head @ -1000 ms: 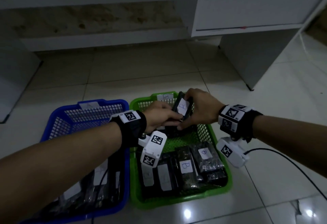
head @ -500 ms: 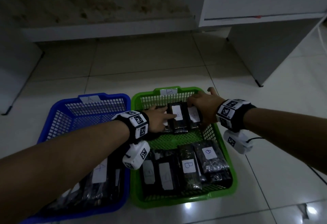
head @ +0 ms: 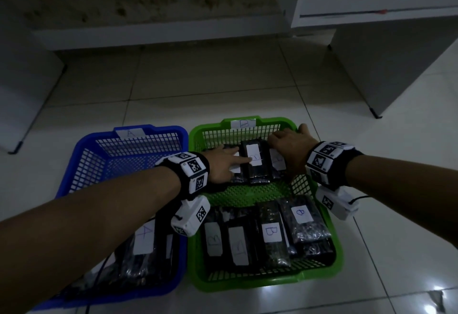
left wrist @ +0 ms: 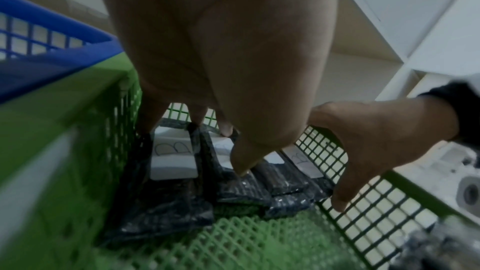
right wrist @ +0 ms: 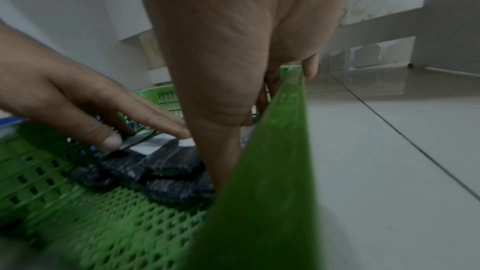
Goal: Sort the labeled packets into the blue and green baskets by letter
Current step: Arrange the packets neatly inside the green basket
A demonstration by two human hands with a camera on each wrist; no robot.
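Note:
The green basket tagged B holds a far row of three dark packets with white labels. The middle packet lies flat between its neighbours. My left hand rests on this row with straight fingers, the tips touching the middle packet's label. My right hand is at the basket's far right corner, its thumb reaching down beside the right packet and one finger outside the rim. Neither hand grips anything. The blue basket tagged A sits to the left.
A near row of several B packets fills the front of the green basket. Packets labeled A lie in the blue basket under my left forearm. A white cabinet stands at the back right on the tiled floor.
A second ago both hands held a packet tilted up over the far end of the green basket. It now lies flat in the row, and the fingers have flattened on it.

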